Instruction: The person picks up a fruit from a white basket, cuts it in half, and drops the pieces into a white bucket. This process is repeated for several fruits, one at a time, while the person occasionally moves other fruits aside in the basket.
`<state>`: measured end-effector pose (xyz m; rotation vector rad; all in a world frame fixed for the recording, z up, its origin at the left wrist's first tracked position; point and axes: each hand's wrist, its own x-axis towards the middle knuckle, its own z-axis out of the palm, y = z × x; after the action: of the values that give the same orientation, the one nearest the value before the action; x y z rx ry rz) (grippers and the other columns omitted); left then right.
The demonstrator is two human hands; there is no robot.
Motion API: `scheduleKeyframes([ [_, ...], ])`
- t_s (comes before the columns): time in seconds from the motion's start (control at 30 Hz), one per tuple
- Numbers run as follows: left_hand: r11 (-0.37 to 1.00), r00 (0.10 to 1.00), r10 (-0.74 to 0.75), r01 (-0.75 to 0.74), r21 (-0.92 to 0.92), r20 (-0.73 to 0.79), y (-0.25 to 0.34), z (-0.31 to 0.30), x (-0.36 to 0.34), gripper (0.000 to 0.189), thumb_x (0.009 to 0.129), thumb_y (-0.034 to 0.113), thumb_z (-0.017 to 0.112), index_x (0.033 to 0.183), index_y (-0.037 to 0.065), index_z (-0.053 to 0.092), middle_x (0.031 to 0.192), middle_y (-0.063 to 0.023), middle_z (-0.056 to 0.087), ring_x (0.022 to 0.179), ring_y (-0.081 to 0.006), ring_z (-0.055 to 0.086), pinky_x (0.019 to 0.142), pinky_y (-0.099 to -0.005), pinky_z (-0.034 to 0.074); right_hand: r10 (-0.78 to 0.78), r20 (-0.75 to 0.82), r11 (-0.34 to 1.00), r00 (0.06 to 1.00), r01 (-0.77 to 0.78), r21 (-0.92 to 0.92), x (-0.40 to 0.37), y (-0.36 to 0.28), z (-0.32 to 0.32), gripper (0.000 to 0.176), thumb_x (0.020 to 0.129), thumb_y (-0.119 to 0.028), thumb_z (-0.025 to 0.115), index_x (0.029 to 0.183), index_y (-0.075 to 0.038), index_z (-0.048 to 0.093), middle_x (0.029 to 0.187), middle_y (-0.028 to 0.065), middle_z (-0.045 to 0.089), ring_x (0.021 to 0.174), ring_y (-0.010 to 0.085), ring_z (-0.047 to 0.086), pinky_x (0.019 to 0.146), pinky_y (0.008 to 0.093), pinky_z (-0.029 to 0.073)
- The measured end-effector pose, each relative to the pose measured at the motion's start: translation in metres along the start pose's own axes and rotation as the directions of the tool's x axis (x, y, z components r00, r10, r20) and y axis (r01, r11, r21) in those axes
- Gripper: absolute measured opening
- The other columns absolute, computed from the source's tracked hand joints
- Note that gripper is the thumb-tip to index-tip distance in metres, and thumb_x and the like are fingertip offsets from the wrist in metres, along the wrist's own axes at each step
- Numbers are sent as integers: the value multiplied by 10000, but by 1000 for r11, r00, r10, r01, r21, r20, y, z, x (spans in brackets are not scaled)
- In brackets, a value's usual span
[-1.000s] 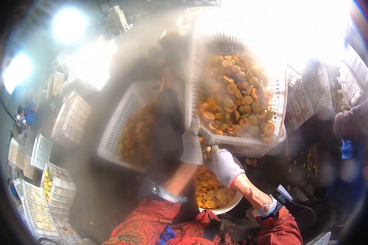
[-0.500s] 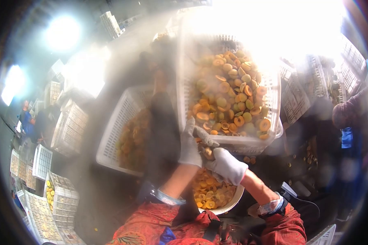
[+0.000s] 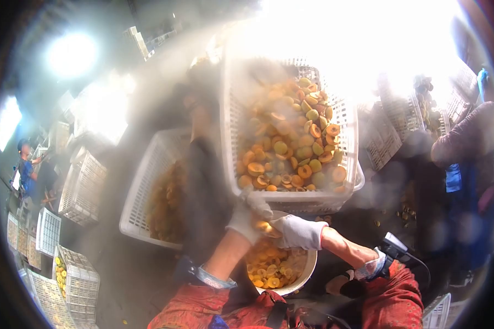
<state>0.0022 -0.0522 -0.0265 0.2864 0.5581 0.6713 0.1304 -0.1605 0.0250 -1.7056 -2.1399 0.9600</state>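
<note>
Both my hands wear pale work gloves and meet over a white bowl [image 3: 307, 268] of orange apricot halves in my lap. My left hand [image 3: 246, 216] and my right hand [image 3: 297, 231] together grip one apricot [image 3: 262, 225] between their fingertips, just above the bowl's far rim. Right behind them stands a white slatted crate [image 3: 233, 131] heaped with whole and halved orange and green apricots [image 3: 296, 145]. Haze on the lens blurs how the fruit sits between my fingers.
A second white crate [image 3: 142, 192] with darker fruit lies to the left. Stacked crates and trays [image 3: 66, 257] fill the far left, where a person in blue [image 3: 26, 167] stands. Another person's dark sleeve [image 3: 466, 137] reaches in at right. Fruit stones [image 3: 403, 205] litter the ground.
My hands have dropped lower toward the bowl, still holding the apricot. The view has shifted, so the crates sit further left in the picture.
</note>
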Motion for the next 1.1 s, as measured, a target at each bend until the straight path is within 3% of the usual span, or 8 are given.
scheduleKeyframes([
  [0.17,798,883,364,-132,-588,297,80,-9,-3,168,889,141,579,957,-12,597,854,-75,651,887,-167,646,818,-276,564,214,377,860,901,9,-510,-32,25,-6,230,867,-241,548,1031,-125,660,812,162,669,793,338,657,661,418,524],
  [0.23,641,798,586,-353,-682,138,119,14,-31,621,902,375,564,1277,-86,384,1294,-240,467,1199,-368,477,1055,-441,416,-18,409,902,912,191,-387,-19,67,-6,248,836,-162,539,1041,-80,650,821,168,669,815,334,655,696,422,525],
  [0.27,612,764,629,-372,-698,145,130,9,-41,738,896,497,512,1321,-79,334,1329,-260,433,1235,-383,444,1082,-474,363,191,294,962,937,-119,-246,-17,34,-36,251,827,-159,547,1043,-79,646,809,166,667,812,332,655,704,423,524],
  [0.3,608,756,638,-381,-696,144,130,10,-45,738,896,497,512,1321,-79,334,1329,-260,433,1235,-383,444,1082,-474,363,409,208,912,889,-405,-62,-11,-2,-67,255,818,-156,555,1044,-78,643,797,165,664,809,331,655,713,424,523],
  [0.37,640,761,647,-505,-580,51,121,20,-47,759,900,520,493,1345,-67,312,1333,-256,431,1233,-373,451,1058,-465,391,-22,-427,960,904,-100,-262,35,37,-48,207,808,-145,549,985,-82,635,782,165,662,782,332,657,692,444,526],
  [0.53,915,927,323,-255,-312,190,42,34,-13,359,928,337,540,1088,21,596,1036,-142,641,1003,-253,620,847,-376,543,-61,-758,960,649,-169,-222,125,34,-19,242,796,-275,585,936,-86,640,899,145,650,823,346,633,710,441,499],
  [1.0,918,942,335,-325,-228,1,20,-7,15,251,918,149,564,1150,61,524,1027,-96,614,970,-231,621,843,-395,547,134,-754,971,642,-238,-30,152,103,-25,276,903,-298,484,946,-75,641,845,110,675,755,275,661,632,378,508],
  [1.1,901,901,433,-432,-46,23,21,7,16,261,918,127,562,1172,76,524,1079,-77,606,980,-199,610,815,-368,544,609,-578,659,544,58,750,95,17,-54,177,851,-191,542,850,-63,664,856,91,679,754,226,663,626,328,517],
])
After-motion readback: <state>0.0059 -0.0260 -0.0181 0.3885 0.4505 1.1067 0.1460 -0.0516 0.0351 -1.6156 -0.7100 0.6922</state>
